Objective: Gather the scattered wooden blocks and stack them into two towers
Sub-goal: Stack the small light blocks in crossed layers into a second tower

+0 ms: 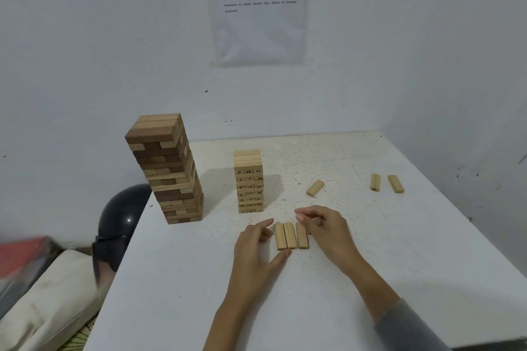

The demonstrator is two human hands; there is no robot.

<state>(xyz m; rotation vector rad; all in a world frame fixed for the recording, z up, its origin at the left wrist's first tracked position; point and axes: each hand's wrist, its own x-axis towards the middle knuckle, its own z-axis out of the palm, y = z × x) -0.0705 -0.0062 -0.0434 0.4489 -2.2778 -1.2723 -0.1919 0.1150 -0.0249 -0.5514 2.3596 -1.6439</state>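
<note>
White tabletop (171,279), plain wall behind. Tall brown tower (166,168) at 10 o'clock, shorter numbered tower (248,181) at 12. Left hand (256,248) spread loose, thumb touching the three-block row (289,236). Right hand (325,231) is curled at the row's 3 o'clock, can't tell if it's gripping. Loose blocks (315,188) at 2.

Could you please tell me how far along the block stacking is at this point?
Mostly done: the tall brown tower and the shorter numbered tower already stand. In hand: the left hand and right hand bracket three pale blocks lined up side by side. Left: stacking those, plus three loose blocks lying farther right on the table.
</note>
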